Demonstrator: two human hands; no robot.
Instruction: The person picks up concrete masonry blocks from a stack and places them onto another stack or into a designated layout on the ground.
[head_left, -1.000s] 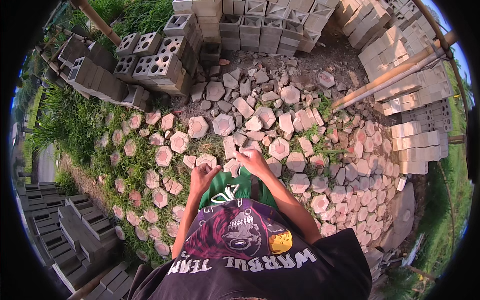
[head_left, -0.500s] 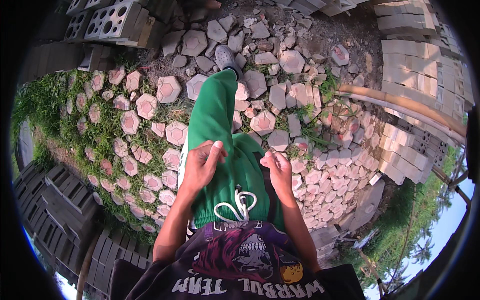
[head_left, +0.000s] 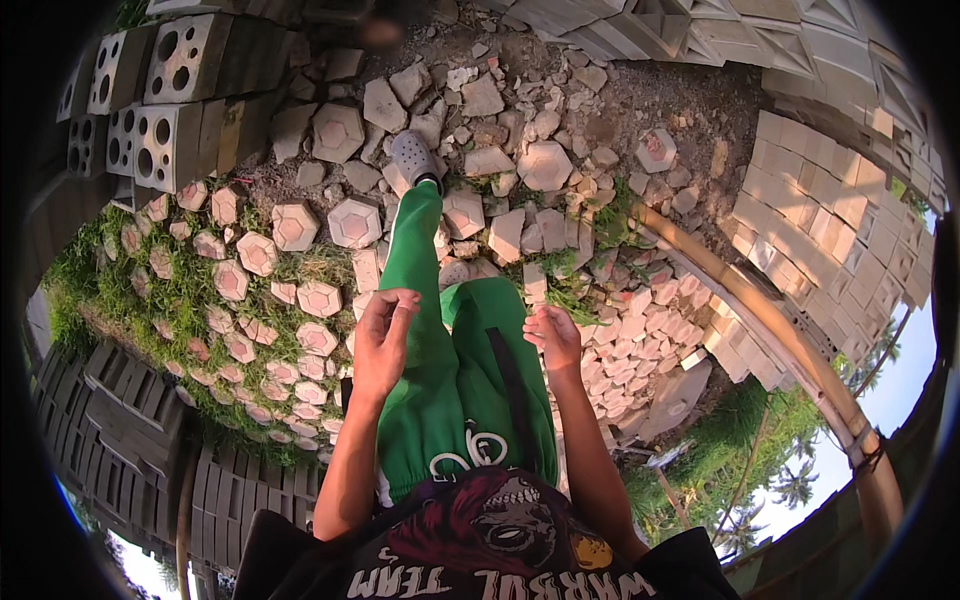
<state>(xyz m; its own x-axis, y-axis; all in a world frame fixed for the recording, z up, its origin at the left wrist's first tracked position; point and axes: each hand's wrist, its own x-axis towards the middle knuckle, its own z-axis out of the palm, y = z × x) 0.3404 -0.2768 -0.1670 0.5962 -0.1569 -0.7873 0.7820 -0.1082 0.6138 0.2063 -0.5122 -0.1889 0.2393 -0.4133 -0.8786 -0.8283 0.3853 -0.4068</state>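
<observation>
My left hand (head_left: 383, 338) hangs over the left leg of my green trousers (head_left: 410, 265), with its fingers loosely curled in. My right hand (head_left: 554, 338) hovers just right of the other trouser leg, its fingers also bent toward the palm. Nothing shows in either hand. One foot in a grey clog (head_left: 413, 158) is stretched forward onto broken paving pieces. A white drawstring (head_left: 487, 448) hangs at my waist, below a dark printed shirt (head_left: 500, 530).
Hexagonal pavers (head_left: 320, 299) lie amid grass on the left; rubble (head_left: 482, 97) covers the ground ahead. Stacked blocks with round holes (head_left: 180, 60) stand far left, pale blocks (head_left: 820, 225) on the right. A bamboo pole (head_left: 745, 275) slants across the right side.
The view has shifted forward and turned, so the bamboo pole and right-hand blocks appear closer. My front leg reaches farther out. Both hands remain before me, the left slightly lower.
</observation>
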